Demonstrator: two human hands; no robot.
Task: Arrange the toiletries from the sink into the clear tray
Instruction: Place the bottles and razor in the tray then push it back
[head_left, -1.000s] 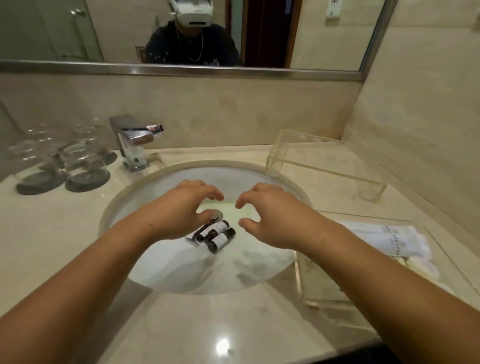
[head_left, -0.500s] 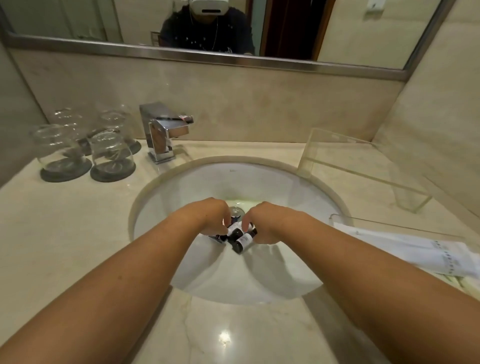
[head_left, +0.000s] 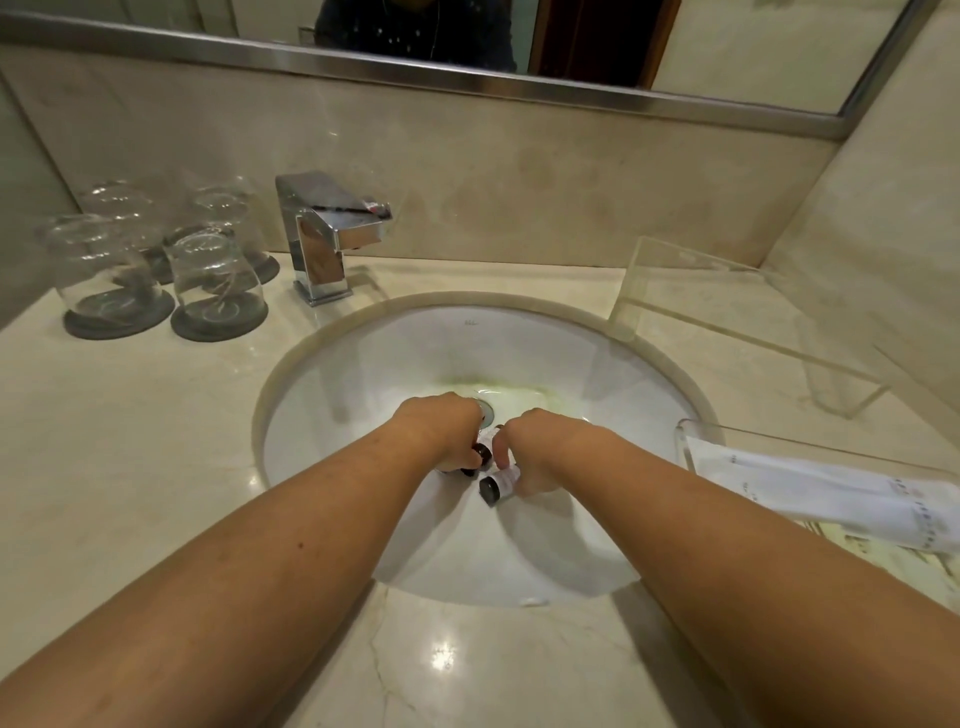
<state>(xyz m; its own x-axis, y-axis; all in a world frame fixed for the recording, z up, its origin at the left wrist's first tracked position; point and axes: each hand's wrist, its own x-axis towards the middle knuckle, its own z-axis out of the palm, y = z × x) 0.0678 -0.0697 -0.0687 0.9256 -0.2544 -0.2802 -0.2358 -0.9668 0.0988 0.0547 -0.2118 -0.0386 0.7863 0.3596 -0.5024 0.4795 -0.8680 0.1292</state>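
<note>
Both my hands are down in the white sink basin (head_left: 597, 395), close to the drain. My left hand (head_left: 441, 434) curls its fingers round a small dark-capped bottle (head_left: 483, 453); most of that bottle is hidden under the fingers. My right hand (head_left: 540, 449) pinches another small bottle (head_left: 500, 483), white-labelled with a dark cap, which points toward me. A clear tray (head_left: 691, 441) stands on the counter at the right of the sink, holding white tubes (head_left: 841, 493).
A chrome tap (head_left: 324, 244) stands behind the basin on the left. Several upturned glasses (head_left: 213, 275) on dark coasters fill the back left of the counter. A second clear acrylic stand (head_left: 727, 312) sits at the back right, by the wall.
Both hands dropped from hovering above the basin onto the small bottles and closed on them. The camera has tilted down and shifted left.
</note>
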